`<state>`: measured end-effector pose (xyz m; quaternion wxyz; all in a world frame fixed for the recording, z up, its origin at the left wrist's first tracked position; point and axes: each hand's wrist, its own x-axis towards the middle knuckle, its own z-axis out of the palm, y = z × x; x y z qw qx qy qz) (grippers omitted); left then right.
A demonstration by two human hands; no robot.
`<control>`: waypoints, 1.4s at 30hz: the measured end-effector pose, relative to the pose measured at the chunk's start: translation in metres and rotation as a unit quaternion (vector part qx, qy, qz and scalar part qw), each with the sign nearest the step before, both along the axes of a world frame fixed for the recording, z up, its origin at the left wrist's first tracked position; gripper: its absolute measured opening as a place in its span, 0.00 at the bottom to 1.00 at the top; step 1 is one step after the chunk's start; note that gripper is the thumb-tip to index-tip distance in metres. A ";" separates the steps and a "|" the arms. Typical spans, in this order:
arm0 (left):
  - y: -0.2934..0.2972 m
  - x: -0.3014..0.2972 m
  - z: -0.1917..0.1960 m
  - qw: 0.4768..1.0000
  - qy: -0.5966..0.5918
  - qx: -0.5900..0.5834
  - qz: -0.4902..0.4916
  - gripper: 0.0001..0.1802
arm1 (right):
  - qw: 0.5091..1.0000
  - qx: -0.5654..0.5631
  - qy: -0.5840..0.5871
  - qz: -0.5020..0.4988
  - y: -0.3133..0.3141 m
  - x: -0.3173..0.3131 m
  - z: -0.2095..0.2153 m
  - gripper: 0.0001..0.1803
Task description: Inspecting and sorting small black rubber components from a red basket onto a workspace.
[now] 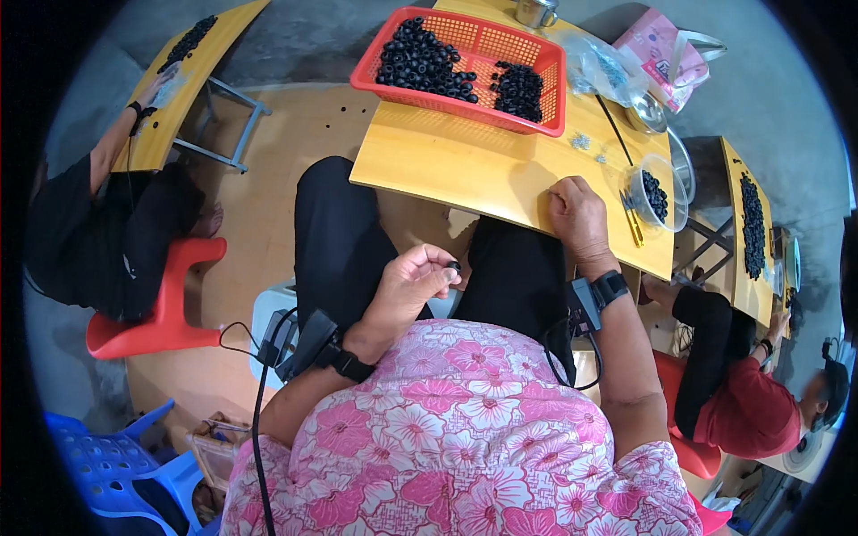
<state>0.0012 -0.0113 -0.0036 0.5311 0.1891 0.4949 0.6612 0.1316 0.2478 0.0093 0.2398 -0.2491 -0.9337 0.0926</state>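
Note:
My left hand (413,284) is held above my lap, with thumb and fingers pinching a small round black piece (454,265). At the near edge of the yellow table (447,152), my right hand (579,219) rests with its fingers curled in; what they hold, if anything, is hidden. A red plastic basket (456,100) on the table contains a large heap of black ring-like pieces (420,62) and a second heap of smaller black pieces (518,92). Small piles of tiny silvery bits (581,141) lie beyond my right hand. To its right stands a clear bowl (681,192) with black pieces inside.
A yellow-handled tool (636,230) lies by the bowl. Clear plastic bags (603,67), a pink bag (666,58) and a metal cup (536,12) occupy the table's far right. People sit at side tables, left (98,232) and right (751,406). A blue chair (116,469) stands lower left.

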 end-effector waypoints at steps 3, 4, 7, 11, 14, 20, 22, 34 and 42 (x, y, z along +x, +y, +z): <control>0.000 -0.002 0.005 1.000 0.010 -0.025 -0.001 0.07 | 0.999 -0.023 0.022 0.017 -0.002 0.000 0.001 0.01; -0.001 -0.003 0.006 0.999 0.010 -0.031 0.003 0.07 | 0.998 -0.051 0.015 0.022 -0.003 0.002 0.005 0.01; 0.002 0.000 0.008 1.000 0.010 0.016 0.013 0.07 | 0.971 -0.230 0.044 0.053 -0.025 0.001 0.007 0.03; 0.000 -0.001 0.001 0.998 0.050 0.037 0.003 0.08 | 0.810 -0.572 0.069 0.110 -0.078 -0.005 0.031 0.02; -0.001 0.000 -0.002 0.996 0.071 0.056 0.011 0.08 | 0.765 -0.628 0.045 0.133 -0.094 -0.007 0.036 0.02; 0.000 0.001 0.004 0.993 0.114 0.034 -0.002 0.08 | 0.717 -0.679 0.031 0.158 -0.098 -0.010 0.035 0.05; 0.000 0.001 0.004 0.991 0.133 0.034 -0.001 0.08 | 0.715 -0.683 0.018 0.147 -0.097 -0.012 0.034 0.06; 0.002 -0.004 0.001 0.988 0.149 0.035 -0.019 0.08 | 0.687 -0.715 -0.018 0.132 -0.096 -0.021 0.031 0.10; 0.003 -0.008 -0.008 0.998 0.015 0.057 -0.026 0.09 | 0.698 -0.703 -0.045 0.125 -0.094 -0.029 0.030 0.07</control>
